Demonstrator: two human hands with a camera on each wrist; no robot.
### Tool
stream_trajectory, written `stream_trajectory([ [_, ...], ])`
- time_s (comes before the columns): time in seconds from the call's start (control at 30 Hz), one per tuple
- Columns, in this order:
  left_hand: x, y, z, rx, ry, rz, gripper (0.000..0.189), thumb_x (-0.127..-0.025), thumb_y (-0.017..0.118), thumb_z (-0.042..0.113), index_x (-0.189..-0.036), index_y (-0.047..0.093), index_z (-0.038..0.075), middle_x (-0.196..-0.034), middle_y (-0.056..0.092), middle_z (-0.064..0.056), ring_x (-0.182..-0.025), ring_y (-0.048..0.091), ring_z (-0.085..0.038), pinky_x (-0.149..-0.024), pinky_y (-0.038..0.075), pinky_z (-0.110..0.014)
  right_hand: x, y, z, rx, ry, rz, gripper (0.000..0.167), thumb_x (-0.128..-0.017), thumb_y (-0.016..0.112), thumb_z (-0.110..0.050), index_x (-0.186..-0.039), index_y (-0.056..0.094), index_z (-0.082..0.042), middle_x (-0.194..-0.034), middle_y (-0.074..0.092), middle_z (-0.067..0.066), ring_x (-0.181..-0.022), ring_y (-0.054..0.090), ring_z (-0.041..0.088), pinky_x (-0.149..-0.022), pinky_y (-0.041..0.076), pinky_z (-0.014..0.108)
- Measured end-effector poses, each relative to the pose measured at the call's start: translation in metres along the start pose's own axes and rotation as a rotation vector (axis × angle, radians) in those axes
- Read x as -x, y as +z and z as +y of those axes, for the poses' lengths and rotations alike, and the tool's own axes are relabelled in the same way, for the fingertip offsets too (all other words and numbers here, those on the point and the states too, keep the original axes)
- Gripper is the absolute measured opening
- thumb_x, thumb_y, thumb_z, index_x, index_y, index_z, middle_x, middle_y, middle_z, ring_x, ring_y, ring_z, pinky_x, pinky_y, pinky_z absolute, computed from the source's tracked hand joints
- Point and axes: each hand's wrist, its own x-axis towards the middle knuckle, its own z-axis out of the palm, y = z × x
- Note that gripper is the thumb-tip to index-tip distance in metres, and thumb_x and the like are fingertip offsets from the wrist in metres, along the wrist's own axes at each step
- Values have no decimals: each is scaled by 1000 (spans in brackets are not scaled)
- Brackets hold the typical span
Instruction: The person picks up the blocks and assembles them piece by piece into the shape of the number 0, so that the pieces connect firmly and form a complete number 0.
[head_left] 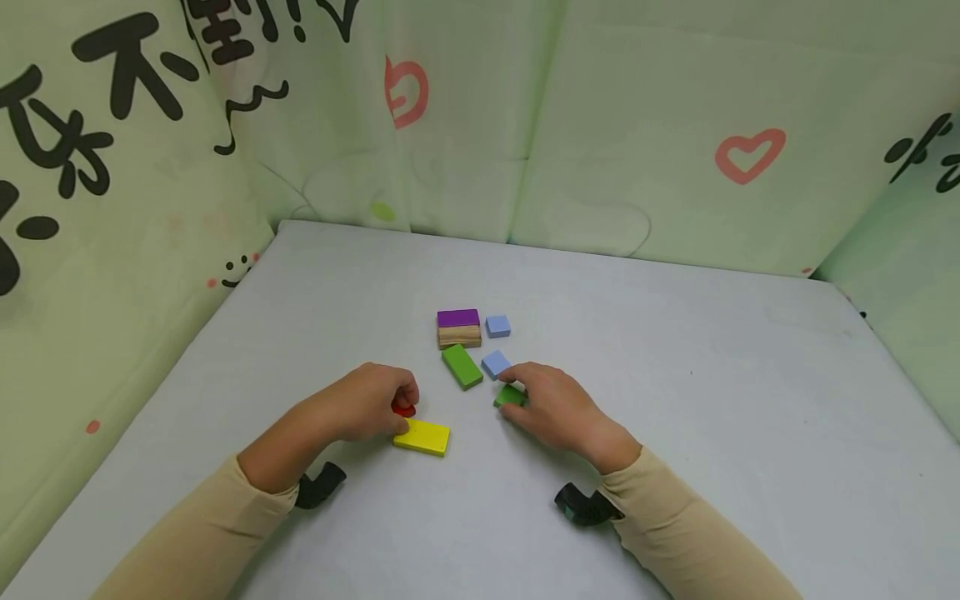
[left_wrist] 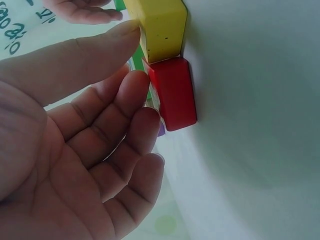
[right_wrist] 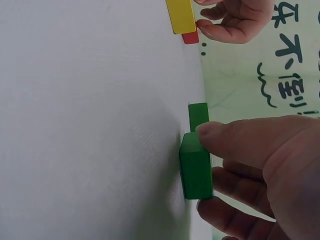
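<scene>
Nearest, the left hand (head_left: 367, 408) pinches a red block (head_left: 403, 407) touching the yellow block (head_left: 422, 437), mid-worktop (head_left: 675, 467). The right hand (head_left: 558, 408) pinches a small green block (head_left: 509, 397) by its sides. Both look light, stiff and smooth, probably best gripped across opposite faces. Beyond lie a long green block (head_left: 461, 366), blue tiles (head_left: 495, 362) and a purple-topped stack (head_left: 458, 327).
</scene>
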Motion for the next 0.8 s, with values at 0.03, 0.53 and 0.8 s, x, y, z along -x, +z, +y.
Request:
stream_trajectory([
  [0.03,0,0,0,-1,-2,0,22,-84,81,7,-98,64,7,-88,60,0,-85,56,-18,-79,53,-32,0,0,0,2,5,0,38,-92,71,-18,-125,65,0,-122,66,13,-104,62,26,-93,50,43],
  [0.53,0,2,-1,-8,6,8,21,-84,81,7,-98,65,7,-87,61,0,-85,56,-18,-80,53,-32,3,1,4,-26,-11,-26,40,-89,65,-10,-127,62,2,-123,64,13,-96,60,23,-88,51,42],
  [0.8,1,2,-1,-12,2,6,22,-84,81,8,-98,65,8,-88,61,0,-86,56,-19,-80,53,-32,5,-1,5,-47,-19,-20,40,-90,66,-11,-128,62,2,-122,64,13,-95,60,22,-87,51,42],
])
